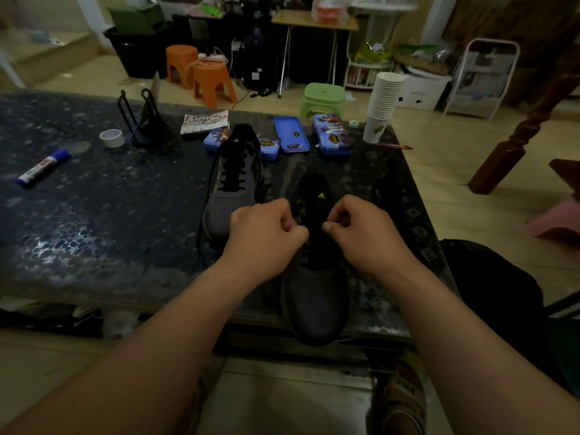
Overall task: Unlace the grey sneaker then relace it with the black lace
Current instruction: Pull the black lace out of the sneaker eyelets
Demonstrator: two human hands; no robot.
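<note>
Near the worktop's near right corner, the left hand and right hand, fingers curled, each pinch the lace over the sneaker.

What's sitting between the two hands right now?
Head view: the black tongue of the near grey sneaker lies between left hand and right hand.

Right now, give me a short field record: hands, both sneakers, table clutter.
left hand: fingers curled, pinching the lace at the near sneaker's throat
right hand: the same, on the other side of the tongue
near sneaker: grey, toe toward the person, at the table edge
far sneaker: grey, laced in black, one end trailing along its left side
table: marker, tape, tins, cups
</note>
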